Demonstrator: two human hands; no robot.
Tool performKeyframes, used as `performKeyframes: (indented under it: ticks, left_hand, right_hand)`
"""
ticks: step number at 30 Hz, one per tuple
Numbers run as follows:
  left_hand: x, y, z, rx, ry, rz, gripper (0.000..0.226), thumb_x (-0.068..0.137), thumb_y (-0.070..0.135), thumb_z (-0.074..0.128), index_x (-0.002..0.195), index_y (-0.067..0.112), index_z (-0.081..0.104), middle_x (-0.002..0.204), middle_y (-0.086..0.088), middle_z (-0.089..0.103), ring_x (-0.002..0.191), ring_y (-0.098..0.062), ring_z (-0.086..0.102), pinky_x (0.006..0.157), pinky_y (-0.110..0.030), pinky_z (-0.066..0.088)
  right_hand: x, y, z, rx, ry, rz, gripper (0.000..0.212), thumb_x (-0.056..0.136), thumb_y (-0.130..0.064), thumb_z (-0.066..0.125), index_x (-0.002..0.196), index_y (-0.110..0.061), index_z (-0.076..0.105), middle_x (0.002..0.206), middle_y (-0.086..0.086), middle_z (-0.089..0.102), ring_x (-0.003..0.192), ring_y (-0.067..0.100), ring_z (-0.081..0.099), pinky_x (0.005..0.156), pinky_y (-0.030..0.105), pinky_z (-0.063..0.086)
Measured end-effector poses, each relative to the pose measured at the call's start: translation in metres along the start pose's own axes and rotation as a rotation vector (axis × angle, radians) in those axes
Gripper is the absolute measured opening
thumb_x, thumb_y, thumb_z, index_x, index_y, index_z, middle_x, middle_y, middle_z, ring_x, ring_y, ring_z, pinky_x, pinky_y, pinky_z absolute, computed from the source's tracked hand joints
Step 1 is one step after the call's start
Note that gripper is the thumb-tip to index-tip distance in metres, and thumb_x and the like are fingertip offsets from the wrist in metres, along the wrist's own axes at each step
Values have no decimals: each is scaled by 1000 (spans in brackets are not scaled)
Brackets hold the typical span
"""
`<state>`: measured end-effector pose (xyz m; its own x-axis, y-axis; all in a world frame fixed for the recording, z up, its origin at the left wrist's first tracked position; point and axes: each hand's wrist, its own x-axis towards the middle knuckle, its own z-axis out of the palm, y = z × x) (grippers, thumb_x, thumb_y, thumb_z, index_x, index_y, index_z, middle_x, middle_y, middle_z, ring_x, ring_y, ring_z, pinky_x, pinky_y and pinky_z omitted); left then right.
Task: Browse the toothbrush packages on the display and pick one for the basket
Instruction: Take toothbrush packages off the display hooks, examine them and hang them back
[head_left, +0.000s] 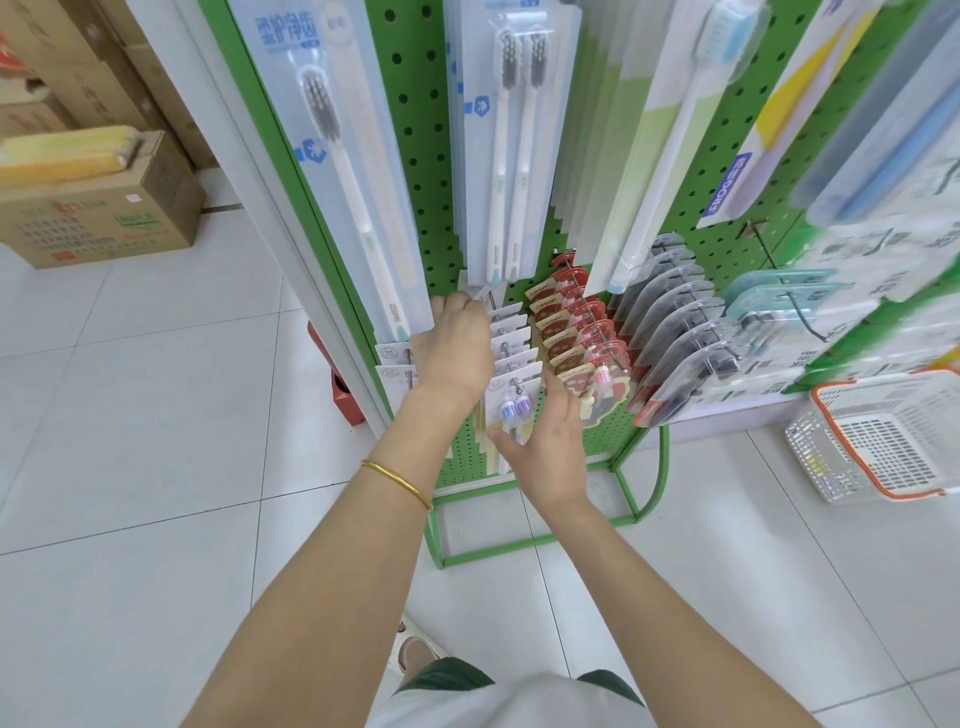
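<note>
A tall green rack with lots of little holes stands on the white floor. Low down on the rack, a row of small white packs hangs on a metal hook. The front pack of that row has two little purple brush heads in it.

The left hand is on top of the row, close to the rack's board. Its fingers are bent over the tops of the back packs. We see only the back of this hand, so I cannot tell if it pinches a pack or just touches them. A thin gold bangle sits on that arm.

The right hand is at the outer end of the same hook. Its fingers are straight and spread, and they touch the lower part of the front pack. The thumb points up. This hand is not closed around anything.

On the rack just right of the white row hang red packs, then clear grey packs. Higher on the rack hang long toothbrush packs.

The white basket with an orange rim sits on the floor to the right of the rack, well apart from both hands. A cardboard box sits to the left of the rack
</note>
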<state>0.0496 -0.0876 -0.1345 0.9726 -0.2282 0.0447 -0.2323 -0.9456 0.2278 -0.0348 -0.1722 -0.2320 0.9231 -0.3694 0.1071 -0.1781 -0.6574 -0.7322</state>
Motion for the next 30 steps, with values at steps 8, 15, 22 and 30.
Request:
performKeyframes:
  ticks: [8, 15, 22, 30]
  left_hand:
    - [-11, -1, -3, 105, 5, -58, 37, 77, -15, 45, 110, -1, 55, 121, -15, 48, 118, -28, 45, 76, -36, 34]
    - [-33, 3, 3, 166, 16, -98, 38, 77, -6, 49, 113, 6, 58, 126, -12, 49, 132, -30, 32, 112, -52, 14]
    - [-59, 15, 4, 209, 45, -109, 38, 81, -1, 49, 118, 4, 55, 137, -13, 44, 144, -27, 12, 116, -56, 1]
    - [-91, 26, 9, 180, 84, -152, 37, 85, 3, 49, 122, 6, 54, 137, -10, 45, 143, -27, 13, 116, -52, 3]
  right_hand:
    - [-2, 1, -1, 24, 10, -6, 92, 73, -27, 81, 143, -3, 27, 143, 16, 35, 135, 28, 33, 104, 36, 37]
    - [-5, 2, -1, 18, 1, -9, 91, 74, -28, 80, 144, -3, 27, 142, 13, 38, 132, 26, 33, 101, 30, 33]
    - [-9, 7, -7, 40, 4, -20, 88, 74, -25, 79, 143, -4, 29, 140, 13, 39, 129, 26, 34, 100, 28, 31]
    - [-19, 14, -12, 75, -21, -8, 88, 77, -26, 77, 145, -5, 25, 141, 13, 37, 128, 27, 34, 100, 30, 32]
